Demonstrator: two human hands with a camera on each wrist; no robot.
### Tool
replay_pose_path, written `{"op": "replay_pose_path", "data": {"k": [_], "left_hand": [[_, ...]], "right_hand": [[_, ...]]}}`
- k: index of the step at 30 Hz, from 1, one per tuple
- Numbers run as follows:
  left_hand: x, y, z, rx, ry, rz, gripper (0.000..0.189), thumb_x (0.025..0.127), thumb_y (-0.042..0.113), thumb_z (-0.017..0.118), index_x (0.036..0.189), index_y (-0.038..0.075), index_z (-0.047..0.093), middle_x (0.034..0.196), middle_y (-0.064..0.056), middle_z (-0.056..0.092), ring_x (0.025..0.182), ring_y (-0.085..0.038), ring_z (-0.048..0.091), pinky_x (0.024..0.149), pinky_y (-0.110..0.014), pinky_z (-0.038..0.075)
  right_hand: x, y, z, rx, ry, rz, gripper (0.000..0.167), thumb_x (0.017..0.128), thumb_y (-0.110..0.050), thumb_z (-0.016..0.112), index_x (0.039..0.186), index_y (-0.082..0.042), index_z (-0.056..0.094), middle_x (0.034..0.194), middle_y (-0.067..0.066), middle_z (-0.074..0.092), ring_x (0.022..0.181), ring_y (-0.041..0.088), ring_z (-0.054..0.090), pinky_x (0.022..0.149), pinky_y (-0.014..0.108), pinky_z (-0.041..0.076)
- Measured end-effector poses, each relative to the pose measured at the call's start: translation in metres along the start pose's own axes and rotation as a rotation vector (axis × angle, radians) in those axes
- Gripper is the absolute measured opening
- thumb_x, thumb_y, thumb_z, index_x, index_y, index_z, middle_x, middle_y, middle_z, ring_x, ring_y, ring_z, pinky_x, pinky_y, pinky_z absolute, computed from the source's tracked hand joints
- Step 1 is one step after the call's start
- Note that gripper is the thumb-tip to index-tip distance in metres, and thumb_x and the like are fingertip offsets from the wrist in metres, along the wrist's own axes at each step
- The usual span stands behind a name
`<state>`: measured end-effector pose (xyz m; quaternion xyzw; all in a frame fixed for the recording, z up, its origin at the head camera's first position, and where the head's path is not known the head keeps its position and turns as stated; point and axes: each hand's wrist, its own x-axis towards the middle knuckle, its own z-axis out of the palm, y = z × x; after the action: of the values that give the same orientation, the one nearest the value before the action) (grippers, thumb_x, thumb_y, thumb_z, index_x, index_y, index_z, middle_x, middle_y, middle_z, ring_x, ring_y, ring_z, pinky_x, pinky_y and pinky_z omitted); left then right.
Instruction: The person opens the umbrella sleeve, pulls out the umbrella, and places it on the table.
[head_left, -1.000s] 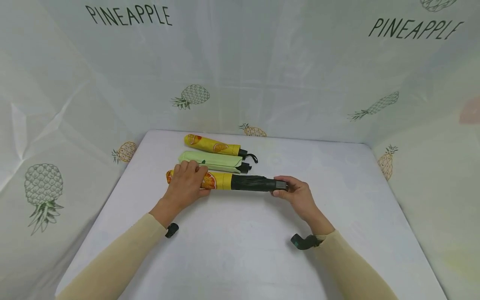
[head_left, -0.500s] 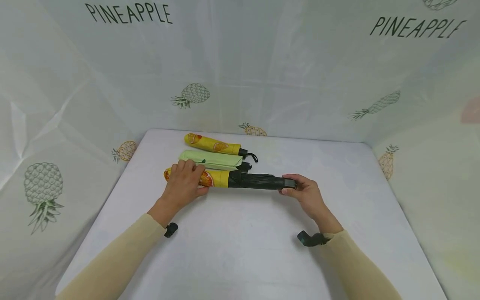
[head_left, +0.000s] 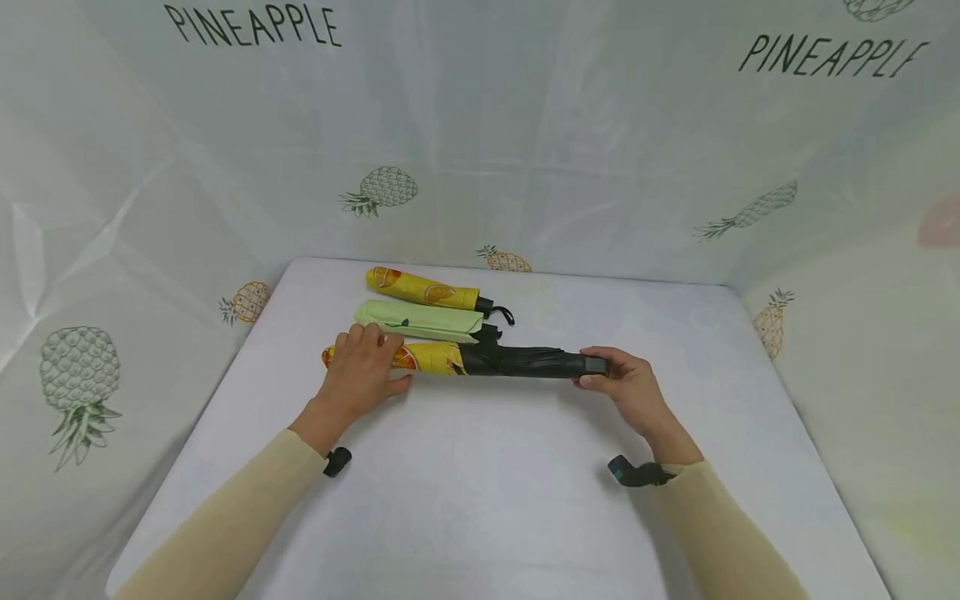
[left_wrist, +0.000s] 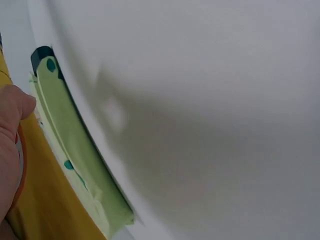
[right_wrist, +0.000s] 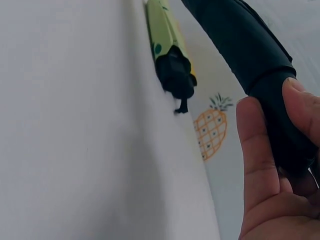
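Observation:
A black folded umbrella (head_left: 517,362) lies level in front of me, partly inside a yellow sleeve (head_left: 437,358) with an orange-slice print. My left hand (head_left: 357,373) grips the sleeve from above near its left end. At the other end my right hand (head_left: 632,387) holds the umbrella's black handle between thumb and fingers; the right wrist view shows the thumb (right_wrist: 302,107) on one side of the handle. Just behind the sleeve lies a light green folded umbrella (head_left: 423,319) with a black handle. In the left wrist view, only part of the left hand (left_wrist: 11,130) shows.
Farther back, a yellow folded umbrella (head_left: 423,288) with orange slices and a black wrist loop lies on the white table (head_left: 480,492). A pale curtain (head_left: 600,150) printed with pineapples hangs behind the table and along both sides.
My right hand has moved right with the handle, and more of the black umbrella shows outside the sleeve. The left hand has shifted slightly left; the sleeve's open edge has become crumpled.

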<state>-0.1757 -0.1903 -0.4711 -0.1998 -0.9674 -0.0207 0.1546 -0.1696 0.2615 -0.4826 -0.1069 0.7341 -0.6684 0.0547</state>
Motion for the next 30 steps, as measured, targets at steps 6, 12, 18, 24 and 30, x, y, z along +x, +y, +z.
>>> {"op": "replay_pose_path", "data": {"k": [6,12,18,24,30], "left_hand": [[-0.005,-0.011,0.003,0.003,-0.028,-0.009,0.065,0.079,0.053,0.089,0.124,0.011,0.066,0.098,-0.011,0.049,0.085,-0.031,0.037,0.071,-0.04,0.028],[-0.008,-0.014,0.005,-0.03,-0.078,-0.013,0.066,0.08,0.054,0.088,0.127,0.012,0.068,0.101,-0.012,0.049,0.086,-0.03,0.037,0.071,-0.039,0.027],[-0.005,-0.012,0.012,-0.071,-0.112,-0.003,0.066,0.082,0.052,0.087,0.128,0.011,0.066,0.104,-0.012,0.051,0.093,-0.032,0.04,0.074,-0.041,0.03],[0.0,-0.007,0.016,-0.085,-0.118,0.025,0.065,0.082,0.052,0.086,0.129,0.011,0.065,0.105,-0.011,0.052,0.098,-0.032,0.042,0.076,-0.042,0.032],[0.004,-0.001,0.019,-0.094,-0.121,0.022,0.066,0.082,0.051,0.086,0.131,0.011,0.065,0.104,-0.011,0.051,0.097,-0.032,0.043,0.076,-0.041,0.032]], "right_hand": [[-0.007,0.005,-0.024,0.015,0.025,0.039,0.051,0.09,0.005,0.078,0.137,0.008,0.061,0.113,-0.002,0.073,0.092,0.014,0.079,0.089,0.027,0.06],[-0.011,0.012,-0.043,-0.034,0.032,0.1,0.053,0.092,0.001,0.078,0.141,0.009,0.057,0.118,-0.005,0.07,0.095,0.013,0.079,0.091,0.023,0.059],[-0.016,0.02,-0.052,-0.099,0.051,0.163,0.057,0.091,-0.004,0.081,0.142,0.008,0.057,0.115,-0.009,0.071,0.095,0.01,0.078,0.089,0.019,0.057],[-0.016,0.026,-0.056,-0.139,0.041,0.163,0.059,0.09,-0.007,0.083,0.142,0.006,0.058,0.115,-0.01,0.072,0.098,0.007,0.075,0.088,0.019,0.057],[-0.014,0.02,-0.062,-0.326,0.004,0.152,0.054,0.092,-0.02,0.083,0.139,-0.005,0.062,0.123,0.0,0.067,0.102,0.006,0.063,0.085,0.02,0.052]]}}
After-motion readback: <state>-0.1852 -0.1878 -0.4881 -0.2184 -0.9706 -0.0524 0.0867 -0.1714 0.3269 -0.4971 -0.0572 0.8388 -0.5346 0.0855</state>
